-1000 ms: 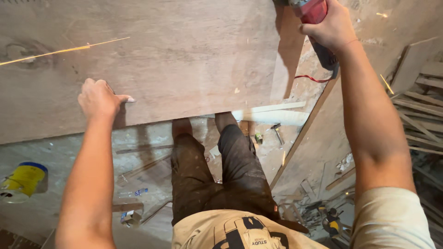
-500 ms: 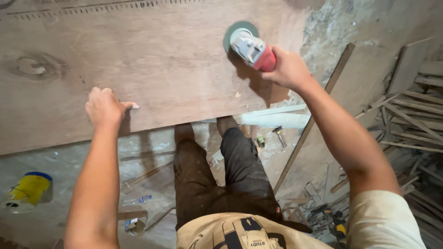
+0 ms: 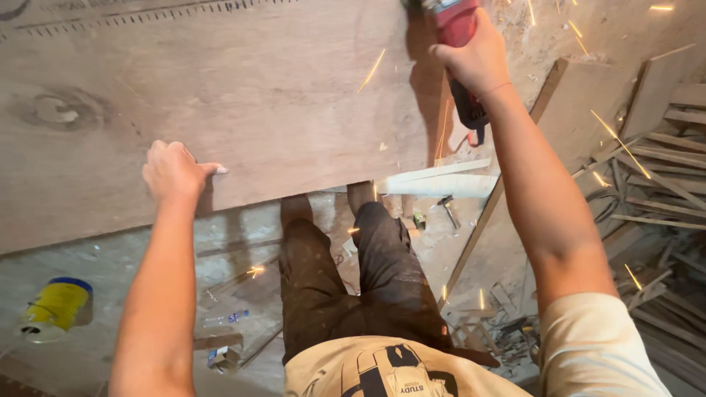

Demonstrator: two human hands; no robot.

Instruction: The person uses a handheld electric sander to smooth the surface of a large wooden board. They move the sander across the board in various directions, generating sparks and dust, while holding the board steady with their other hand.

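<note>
A large wood-grain board stands in front of me, filling the upper left of the head view. My left hand presses flat against its lower part, fingers together, thumb out. My right hand grips a red and black angle grinder at the board's upper right edge. The grinder's disc is cut off by the top of the frame. Orange sparks fly down and to the right. My legs in dark trousers stand below the board.
A yellow can lies on the dusty floor at lower left. A white pipe and a hammer lie behind my feet. Wooden slats are piled at right, with a leaning board and rubble below.
My right hand has raised the grinder from the board's face to its upper right edge, and sparks fly again. My left hand has stayed on the board.
</note>
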